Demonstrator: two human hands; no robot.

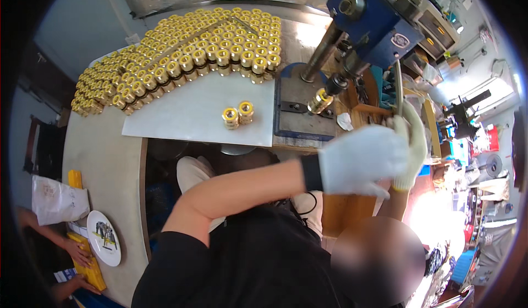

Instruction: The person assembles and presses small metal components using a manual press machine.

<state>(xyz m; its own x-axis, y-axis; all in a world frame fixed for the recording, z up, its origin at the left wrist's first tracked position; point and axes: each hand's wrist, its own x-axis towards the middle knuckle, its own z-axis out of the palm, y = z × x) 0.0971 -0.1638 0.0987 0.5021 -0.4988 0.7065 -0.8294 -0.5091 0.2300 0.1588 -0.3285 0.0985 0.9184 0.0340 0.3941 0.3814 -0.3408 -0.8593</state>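
1. Brass fitting sits under the ram of the blue press, on the grey steel base plate near that plate's right edge; a clamp bar lies just left of it on the plate.
2. Both hands wear white knit gloves and meet at the press's thin upright lever. Right hand is wrapped around the lever's lower end; left hand reaches across the body and lies against the right one, fingers curled. Whether the left hand also grips the lever cannot be told.
3. Open room: the white board is bare across its front half, apart from two loose brass fittings standing side by side near the front edge. Its right edge touches the base plate.
4. Behind that bare stretch, rows of brass fittings stand packed shoulder to shoulder, shiny, ringed and cylindrical, filling the board's back and left.
5. The pale worktop curves round a cut-out where the person sits. At its left end lie a white round plate and a paper bag; another person's hands rest on yellow packets there.
6. Right of the press the room is crowded with machines and shelves, brightly lit.
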